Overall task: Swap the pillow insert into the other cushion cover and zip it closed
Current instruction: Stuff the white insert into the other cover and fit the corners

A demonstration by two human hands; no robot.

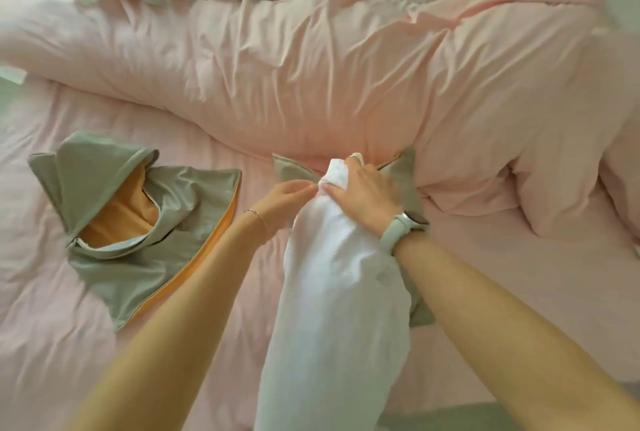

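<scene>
The right hand (360,195) has its grip clamped on the white insert's (332,292) far end, its long axis running back toward the person; the left hand (284,196) pinches the green cover (291,171) just beside.

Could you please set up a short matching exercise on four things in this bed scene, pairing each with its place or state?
Things:
1. white insert
2. empty cover
3. watch
4. bracelet

Places or states:
A. on the left wrist
B. lying open, orange lining showing
C. gripped at its far end by the right hand
D. on the right wrist

Pairs: 1-C, 2-B, 3-D, 4-A
</scene>
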